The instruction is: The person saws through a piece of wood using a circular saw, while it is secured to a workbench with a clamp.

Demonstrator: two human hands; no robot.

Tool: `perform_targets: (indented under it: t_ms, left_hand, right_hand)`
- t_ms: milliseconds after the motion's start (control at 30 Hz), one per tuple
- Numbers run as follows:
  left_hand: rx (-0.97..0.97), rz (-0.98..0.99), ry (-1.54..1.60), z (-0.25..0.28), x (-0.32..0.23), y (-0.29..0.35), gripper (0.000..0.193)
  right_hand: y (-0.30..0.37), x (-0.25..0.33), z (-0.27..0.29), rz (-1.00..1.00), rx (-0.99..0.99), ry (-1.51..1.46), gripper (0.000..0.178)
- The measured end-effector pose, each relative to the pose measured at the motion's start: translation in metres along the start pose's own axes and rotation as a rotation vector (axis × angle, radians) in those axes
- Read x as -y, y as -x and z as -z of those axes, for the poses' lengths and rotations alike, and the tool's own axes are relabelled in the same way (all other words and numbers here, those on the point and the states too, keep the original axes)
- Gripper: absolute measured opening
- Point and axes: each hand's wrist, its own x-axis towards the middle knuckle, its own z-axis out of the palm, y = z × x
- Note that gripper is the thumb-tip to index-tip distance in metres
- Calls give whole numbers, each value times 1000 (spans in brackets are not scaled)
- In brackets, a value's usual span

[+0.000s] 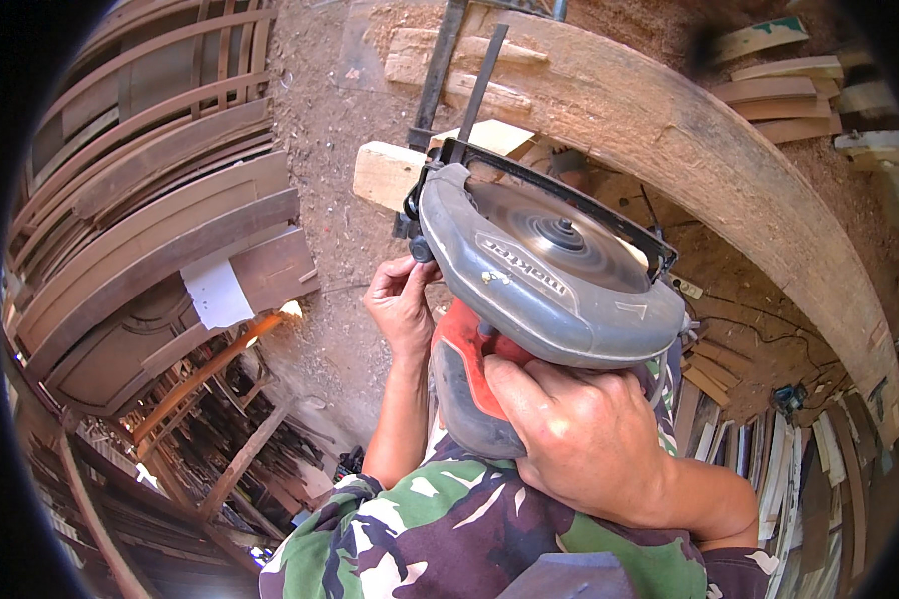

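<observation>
A circular saw with a grey blade guard and a red and dark grey body is held up before me, tilted so its round blade shows. The blade's teeth look blurred. My right hand wraps round the saw's handle, its fingertips hidden under the guard. At the saw's left end, my left hand pinches at a small black knob beside the black base plate. A pale wooden block lies just beyond the knob, close to an upright dark metal bar.
A long, thick wooden plank, curved by the lens, runs from the top to the right. Wooden panels are stacked at left, with a white paper sheet on them. Offcuts lie at upper right; strips stand at lower right.
</observation>
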Motion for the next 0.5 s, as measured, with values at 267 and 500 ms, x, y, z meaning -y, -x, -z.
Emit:
perform_targets:
  t_ms: [267, 500]
  left_hand:
    - [-27, -8, -87, 2, 3, 1, 8]
    - [-20, 55, 6, -3, -10, 3, 7]
  right_hand:
    - [-2, 0, 0, -7, 0, 12, 57]
    - [-1, 1, 1, -25, 31, 46, 58]
